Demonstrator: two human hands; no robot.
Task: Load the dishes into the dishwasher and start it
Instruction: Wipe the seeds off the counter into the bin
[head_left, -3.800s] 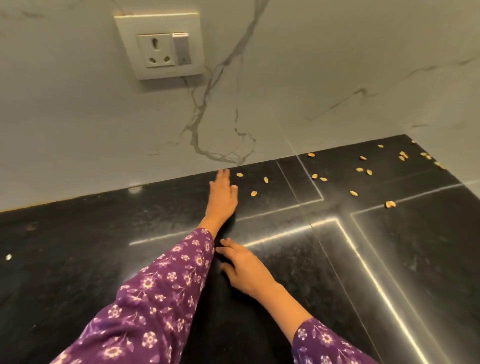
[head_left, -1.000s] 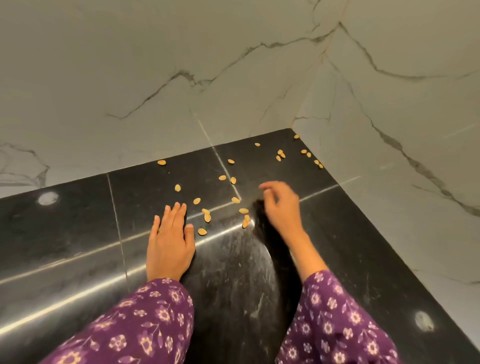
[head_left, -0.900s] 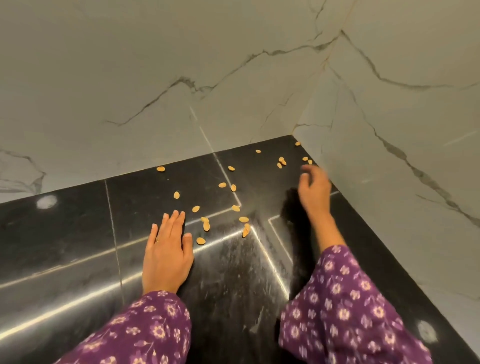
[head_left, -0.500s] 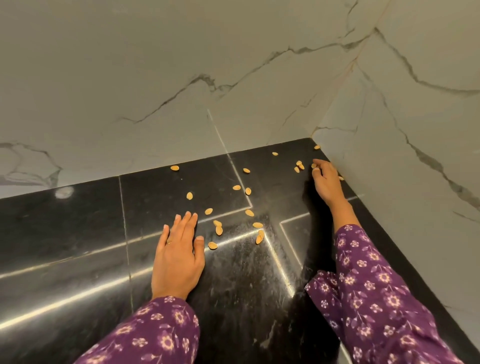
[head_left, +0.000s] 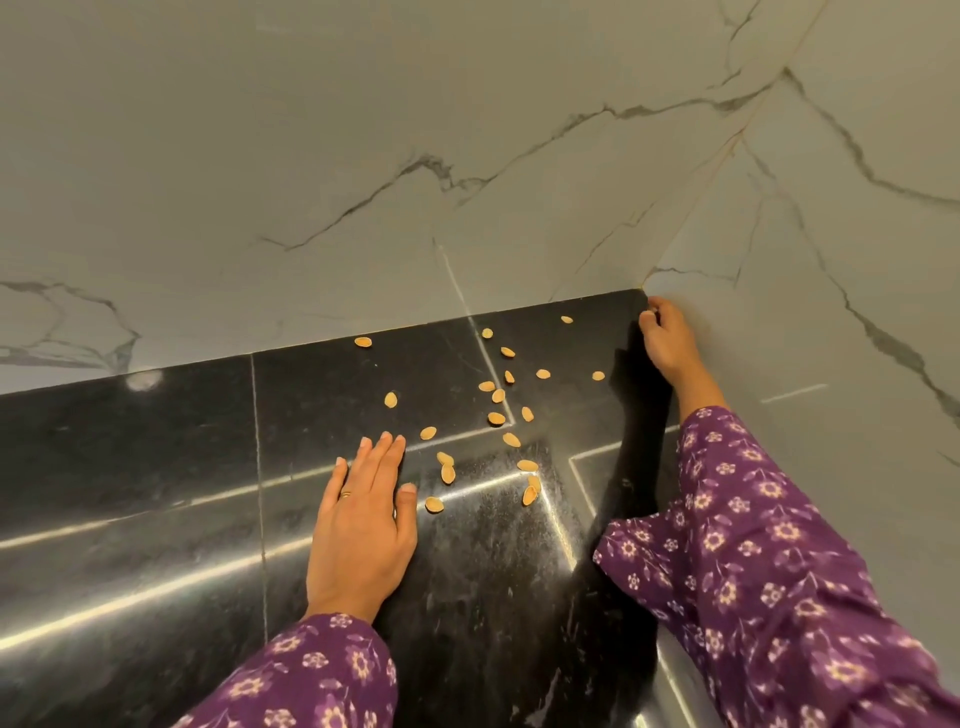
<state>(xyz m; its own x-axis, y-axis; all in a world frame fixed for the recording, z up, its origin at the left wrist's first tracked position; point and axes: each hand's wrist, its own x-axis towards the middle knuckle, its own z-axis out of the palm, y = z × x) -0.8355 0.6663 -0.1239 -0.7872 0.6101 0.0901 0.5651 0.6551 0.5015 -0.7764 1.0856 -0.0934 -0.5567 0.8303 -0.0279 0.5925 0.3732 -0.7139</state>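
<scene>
- Clearing loose seeds (head_left: 496, 418) off the black counter (head_left: 156, 467); I judge this a tidy-up side step, not loading itself.
- No dishes and no dishwasher are in frame, so their place and state cannot be told.
- Left hand (head_left: 363, 519) lies flat and palm down at lower centre, fingers straight and together, holding nothing. Its fingertips are just beside the nearest seeds, so it looks set as a stop or collecting wall.
- Right hand (head_left: 670, 343) reaches into the far corner at upper right of the counter, where the counter meets the marble wall (head_left: 311, 156).
- Its fingers are curled with the tips down. A tan speck at the tips may be a seed, but I cannot tell whether they pinch it or are empty.
- Most seeds sit mid-frame between the two hands, clustered around the bright joint line, with a few near the back wall.
- Next move, as a guess: drag the right hand out of the corner toward the left hand and herd the seeds into one pile.
- That calls for light, flat contact, since small seeds likely skid on glossy stone. Those by the wall seam likely need fingertip picking.
</scene>
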